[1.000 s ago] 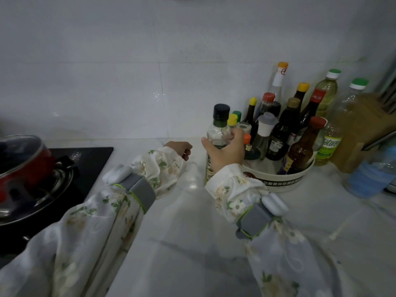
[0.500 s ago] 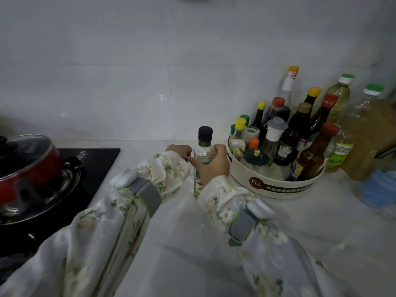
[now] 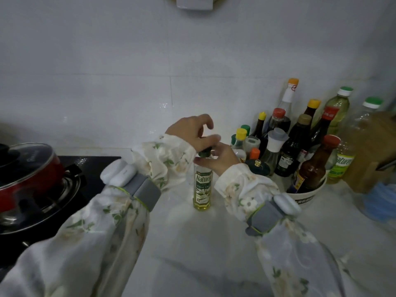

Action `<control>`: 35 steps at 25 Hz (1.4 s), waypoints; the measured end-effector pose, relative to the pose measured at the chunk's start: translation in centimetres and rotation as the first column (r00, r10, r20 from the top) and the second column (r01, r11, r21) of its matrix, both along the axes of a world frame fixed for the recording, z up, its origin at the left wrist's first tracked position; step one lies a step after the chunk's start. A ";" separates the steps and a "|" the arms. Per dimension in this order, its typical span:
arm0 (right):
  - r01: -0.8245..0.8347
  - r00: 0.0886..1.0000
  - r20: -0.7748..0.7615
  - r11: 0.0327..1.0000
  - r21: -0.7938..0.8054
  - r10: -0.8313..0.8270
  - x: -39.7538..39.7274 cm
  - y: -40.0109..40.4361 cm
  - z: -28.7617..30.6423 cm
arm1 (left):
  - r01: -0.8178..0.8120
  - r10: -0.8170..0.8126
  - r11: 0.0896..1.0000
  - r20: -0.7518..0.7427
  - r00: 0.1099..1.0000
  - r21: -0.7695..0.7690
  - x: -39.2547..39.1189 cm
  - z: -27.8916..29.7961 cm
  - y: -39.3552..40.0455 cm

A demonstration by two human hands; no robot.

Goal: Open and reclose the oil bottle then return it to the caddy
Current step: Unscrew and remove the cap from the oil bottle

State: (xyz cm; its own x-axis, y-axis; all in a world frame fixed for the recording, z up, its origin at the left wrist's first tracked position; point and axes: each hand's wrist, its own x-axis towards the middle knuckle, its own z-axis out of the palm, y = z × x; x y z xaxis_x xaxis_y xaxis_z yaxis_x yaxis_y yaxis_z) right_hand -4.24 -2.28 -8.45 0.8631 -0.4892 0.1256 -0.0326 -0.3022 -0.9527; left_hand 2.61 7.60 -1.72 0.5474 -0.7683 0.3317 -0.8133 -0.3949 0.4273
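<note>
Caddy (image 3: 308,195) at 3 o'clock, crowded with bottles. Oil bottle (image 3: 202,189) upright on counter (image 3: 192,243), centre: clear glass, yellow oil, green label. Your right hand (image 3: 218,158) wraps its neck; left hand (image 3: 194,131) pinches the dark cap (image 3: 204,153).

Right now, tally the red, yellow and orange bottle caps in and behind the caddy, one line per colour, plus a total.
Red caps: 3
Yellow caps: 3
Orange caps: 2
Total: 8
</note>
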 end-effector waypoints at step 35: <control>0.007 0.994 -0.106 0.998 -0.062 -0.014 0.0 0.1 0.0 | -0.092 -0.163 0.909 0.551 0.818 0.405 -0.1 -1.0 -1.5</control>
